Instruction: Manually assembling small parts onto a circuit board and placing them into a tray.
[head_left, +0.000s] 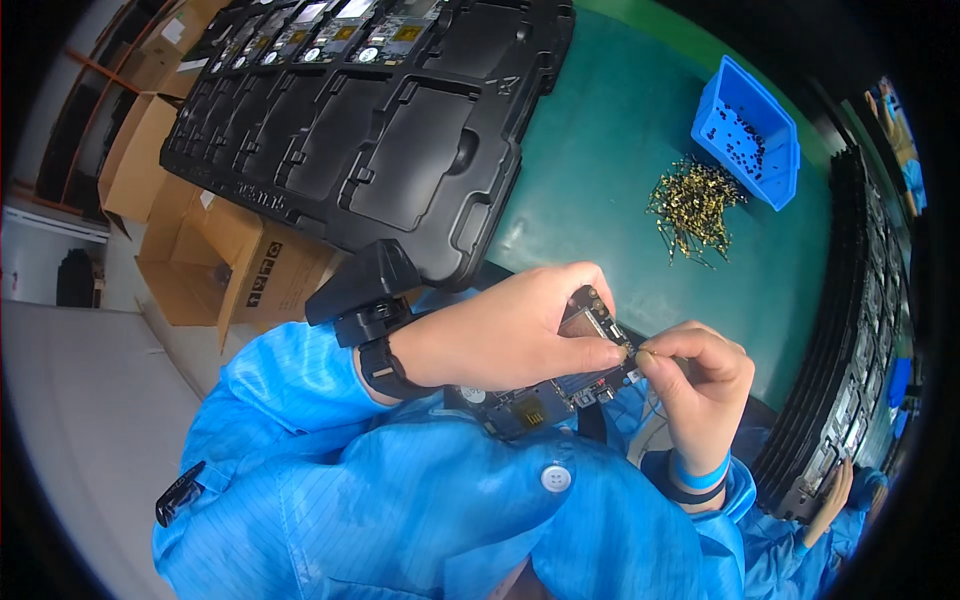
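Observation:
My left hand (545, 325) is closed on a dark circuit board (530, 410), its thumb lying across the board's face. The board is tilted in front of my chest and carries a metal-coloured shield, small connectors and a dark square with gold marks. At the board's right edge my right hand (700, 375) is closed in a pinch, thumb against forefinger. A tiny gold-coloured bit shows at those fingertips, too small to name. The left hand covers the middle of the board.
A black moulded tray (400, 160) holds several circuit boards (390, 40) in its far row. On the green mat (580, 190) lie a heap of thin gold-and-black parts (695, 205) and a blue bin (780, 185) with small black pieces. Stacked black trays (830, 380) line the right; another person's hand (832, 500) is there.

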